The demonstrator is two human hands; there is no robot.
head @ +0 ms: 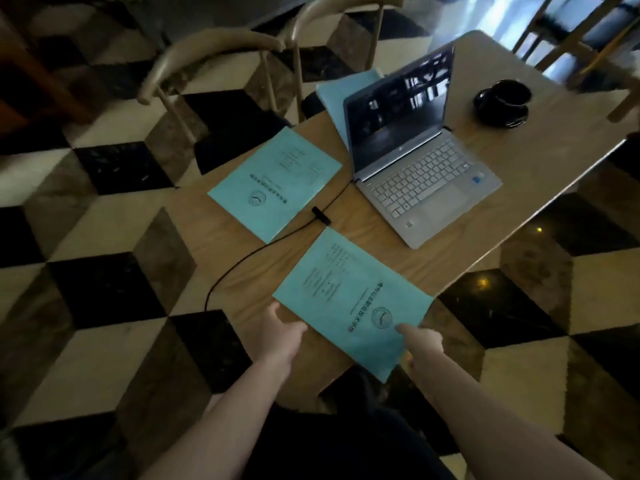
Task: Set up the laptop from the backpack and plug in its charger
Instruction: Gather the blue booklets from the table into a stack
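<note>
The laptop (420, 152) is seen opened on the wooden table (554, 150), well beyond the fingers and to their right, with its screen dark; a black charger cable (263, 245) is run from the laptop's left edge, ahead of the fingers, and dropped over the table's left edge, where its far end is lost from view. Whether the charger is connected to a wall outlet cannot be told. No backpack is visible. A teal booklet (349, 303) is gripped at its near edge by both hands: the left hand (280, 332) is closed on the near-left corner, thumb on top, and the right hand (420, 344) is pinched on the near-right edge, part of which overhangs the table. A second teal booklet (277, 183) lies further ahead and to the left of the fingers, and a black cup (509, 98) on its saucer stands far beyond the right hand. The setup proper is judged largely completed; the step in hand appears to be arranging papers. The next move calls for the booklet to be placed clear of the cable, so that the plug is not disturbed
</note>
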